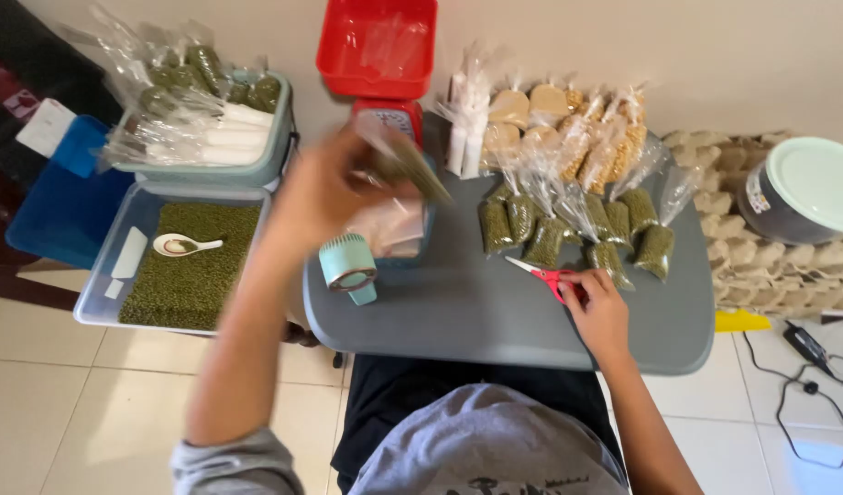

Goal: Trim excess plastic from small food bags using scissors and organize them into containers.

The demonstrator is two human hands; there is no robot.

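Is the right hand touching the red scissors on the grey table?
Touching. The head view shows the right hand resting over the handles of the red scissors, fingers on them, blades pointing left on the grey table.

A red scale tray sits up top, a spoon lies on the green beans at left, and a lidded grey tub rests on egg cartons at right.

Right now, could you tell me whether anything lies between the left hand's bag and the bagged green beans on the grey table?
Nothing visible does. The left hand holds the bag raised and blurred; bare grey table lies toward the bagged green beans.
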